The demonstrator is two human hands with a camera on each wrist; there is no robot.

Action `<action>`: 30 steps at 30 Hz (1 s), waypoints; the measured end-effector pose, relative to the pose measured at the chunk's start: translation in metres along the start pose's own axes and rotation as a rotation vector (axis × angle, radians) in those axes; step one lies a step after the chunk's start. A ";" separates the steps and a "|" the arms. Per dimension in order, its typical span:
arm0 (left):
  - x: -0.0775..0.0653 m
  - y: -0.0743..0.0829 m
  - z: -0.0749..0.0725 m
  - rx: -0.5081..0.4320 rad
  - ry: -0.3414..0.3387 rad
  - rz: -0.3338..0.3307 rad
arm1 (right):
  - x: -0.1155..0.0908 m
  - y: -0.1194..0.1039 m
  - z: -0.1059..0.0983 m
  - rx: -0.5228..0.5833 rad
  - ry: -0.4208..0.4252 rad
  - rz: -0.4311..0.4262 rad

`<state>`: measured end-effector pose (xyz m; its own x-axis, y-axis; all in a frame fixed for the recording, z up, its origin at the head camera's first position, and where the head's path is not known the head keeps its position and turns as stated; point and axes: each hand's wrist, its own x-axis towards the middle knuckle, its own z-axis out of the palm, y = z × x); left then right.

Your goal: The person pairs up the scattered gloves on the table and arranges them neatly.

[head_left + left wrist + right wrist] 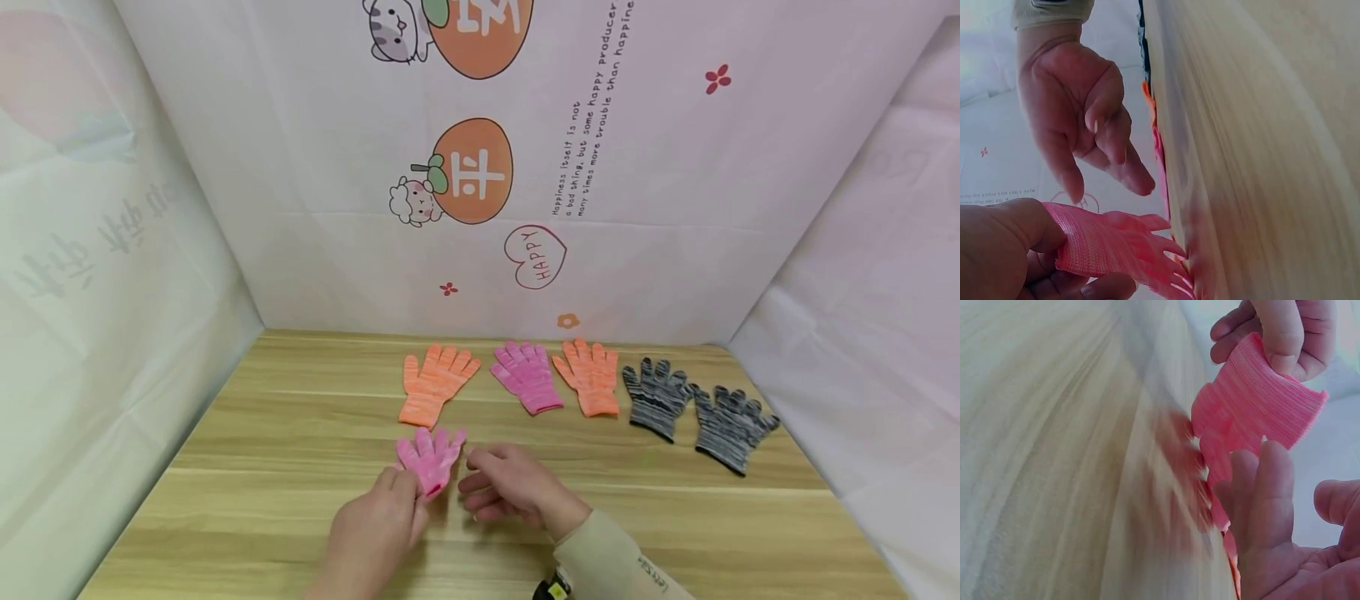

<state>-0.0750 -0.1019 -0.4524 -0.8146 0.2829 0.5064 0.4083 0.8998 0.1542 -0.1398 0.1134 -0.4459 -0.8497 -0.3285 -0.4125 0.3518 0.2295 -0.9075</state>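
Note:
My left hand [380, 518] pinches the cuff of a pink knitted glove [431, 458] between thumb and fingers. In the right wrist view the same pink glove [1260, 394] hangs with its cuff up, and its fingers touch the wooden table or lie just above it. Just right of the glove is my right hand [513, 490], its fingers loosely bent and holding nothing. From the left wrist view, this right hand [1079, 106] appears with palm showing and fingers apart, separate from the glove.
Behind the hands an orange glove [437, 383], another pink glove [527, 377] and a second orange glove [590, 377] lie flat. Two grey-black gloves [657, 398] [731, 429] lie farther right, touching. A printed white cloth [337, 267] stands along the table's [247, 500] back edge.

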 end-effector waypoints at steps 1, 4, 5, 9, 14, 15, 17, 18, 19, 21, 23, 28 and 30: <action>0.000 0.002 0.001 0.003 0.000 0.007 | 0.000 0.001 0.000 0.010 -0.002 0.001; -0.001 0.007 0.002 0.006 -0.002 0.025 | 0.002 0.003 0.001 0.030 -0.013 0.004; -0.001 0.009 0.002 0.009 -0.006 0.029 | 0.002 0.003 0.001 0.035 -0.014 0.005; 0.000 0.015 0.005 0.020 -0.021 0.045 | 0.002 0.005 0.000 0.051 -0.009 0.014; 0.000 0.019 0.008 0.018 -0.019 0.066 | 0.001 0.007 -0.003 0.070 -0.006 0.009; 0.000 0.020 0.009 0.012 -0.020 0.069 | 0.001 0.008 -0.003 0.073 -0.008 0.008; 0.000 0.021 0.010 -0.010 -0.026 0.075 | 0.001 0.009 -0.005 0.079 -0.008 0.002; 0.000 0.022 0.011 -0.025 -0.029 0.079 | 0.001 0.010 -0.005 0.080 -0.008 -0.002; 0.000 0.022 0.012 -0.038 -0.027 0.086 | 0.000 0.010 -0.006 0.082 -0.006 -0.006; -0.001 0.022 0.014 -0.077 -0.025 0.100 | -0.001 0.011 -0.007 0.085 -0.001 -0.013; -0.001 0.022 0.015 -0.133 -0.034 0.104 | -0.002 0.012 -0.009 0.094 0.004 -0.024; 0.001 0.022 0.015 -0.339 -0.162 0.012 | -0.006 0.013 -0.012 0.112 0.010 -0.054; 0.003 0.022 0.014 -0.435 -0.227 -0.057 | -0.007 0.014 -0.015 0.102 0.015 -0.061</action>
<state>-0.0745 -0.0763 -0.4595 -0.8901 0.3462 0.2963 0.4551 0.7072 0.5410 -0.1349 0.1326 -0.4541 -0.8762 -0.3247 -0.3561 0.3373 0.1145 -0.9344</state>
